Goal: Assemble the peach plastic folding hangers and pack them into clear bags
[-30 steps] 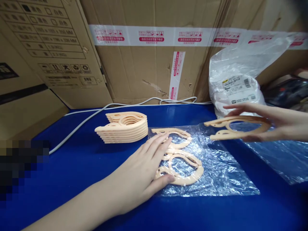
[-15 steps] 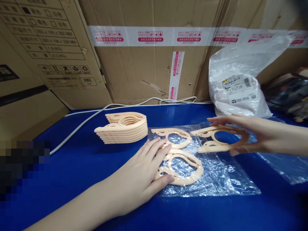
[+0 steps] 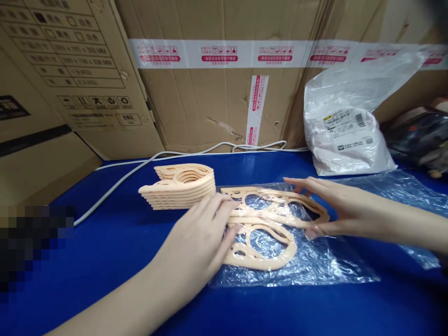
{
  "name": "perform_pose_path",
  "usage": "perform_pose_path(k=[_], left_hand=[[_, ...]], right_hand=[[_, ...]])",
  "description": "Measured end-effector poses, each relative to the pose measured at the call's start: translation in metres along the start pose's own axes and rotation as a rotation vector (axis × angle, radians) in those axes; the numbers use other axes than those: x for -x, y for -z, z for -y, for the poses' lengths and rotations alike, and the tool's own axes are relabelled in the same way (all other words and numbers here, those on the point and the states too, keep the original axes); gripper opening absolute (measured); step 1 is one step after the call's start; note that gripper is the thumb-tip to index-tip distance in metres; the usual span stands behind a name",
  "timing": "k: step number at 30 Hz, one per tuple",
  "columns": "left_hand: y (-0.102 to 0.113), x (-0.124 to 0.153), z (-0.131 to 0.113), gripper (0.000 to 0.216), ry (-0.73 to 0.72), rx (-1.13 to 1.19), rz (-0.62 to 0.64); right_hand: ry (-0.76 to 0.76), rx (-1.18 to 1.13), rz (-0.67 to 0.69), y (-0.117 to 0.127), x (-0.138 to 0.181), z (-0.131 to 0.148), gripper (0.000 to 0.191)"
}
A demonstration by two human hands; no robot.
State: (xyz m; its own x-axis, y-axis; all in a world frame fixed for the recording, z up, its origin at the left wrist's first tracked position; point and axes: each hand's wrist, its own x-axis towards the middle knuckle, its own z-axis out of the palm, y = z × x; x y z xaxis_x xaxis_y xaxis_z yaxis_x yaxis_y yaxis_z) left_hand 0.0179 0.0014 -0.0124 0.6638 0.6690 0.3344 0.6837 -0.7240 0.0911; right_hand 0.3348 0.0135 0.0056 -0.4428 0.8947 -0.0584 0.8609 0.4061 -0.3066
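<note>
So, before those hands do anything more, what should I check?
1. Right fingers on a peach-coloured, curved, plastic-looking piece: ok, gripping its rounded end.
2. Left fingers at the flat, clear plastic bag: ok, over its left part.
3. Held piece inside that bag, not on top: cannot tell, glare confuses it.
4. Peach-coloured, layered stack of matching pieces standing neatly: ok.
5. Left fingers clear of that stack: cannot tell, they overlap in view.
</note>
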Motion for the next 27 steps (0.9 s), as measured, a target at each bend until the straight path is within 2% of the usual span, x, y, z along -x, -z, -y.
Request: perform_pose_path(k=[2,5,7,9,16,23,27], left_hand=[[0.004,-0.001,0.002,0.024,0.031,-0.147,-0.031],[0.008,-0.001,0.004,0.025,0.096,-0.252,0.072],[0.009,-0.001,0.004,0.026,0.147,-0.247,0.14],[0.008,-0.001,0.005,0.027,0.174,-0.228,0.151],[0.006,0.001,0.01,0.027,0.186,-0.226,0.112],[0.007,0.0,0.006,0.024,0.268,-0.259,0.159],[0.008,-0.001,0.004,0.024,0.31,-0.234,0.165]], right_hand=[[-0.008,0.034,0.028,0.001,0.004,-0.01,0.097],[0.005,-0.009,0.009,0.0,0.004,-0.014,0.089],[0.033,-0.061,-0.049,-0.002,-0.001,-0.01,0.083],[0.065,-0.098,-0.09,-0.005,-0.006,-0.004,0.078],[0.054,-0.104,-0.037,-0.007,-0.008,-0.003,0.081],[0.098,-0.256,-0.213,-0.023,-0.019,0.016,0.074],[0.104,-0.3,-0.263,-0.032,-0.024,0.021,0.07]])
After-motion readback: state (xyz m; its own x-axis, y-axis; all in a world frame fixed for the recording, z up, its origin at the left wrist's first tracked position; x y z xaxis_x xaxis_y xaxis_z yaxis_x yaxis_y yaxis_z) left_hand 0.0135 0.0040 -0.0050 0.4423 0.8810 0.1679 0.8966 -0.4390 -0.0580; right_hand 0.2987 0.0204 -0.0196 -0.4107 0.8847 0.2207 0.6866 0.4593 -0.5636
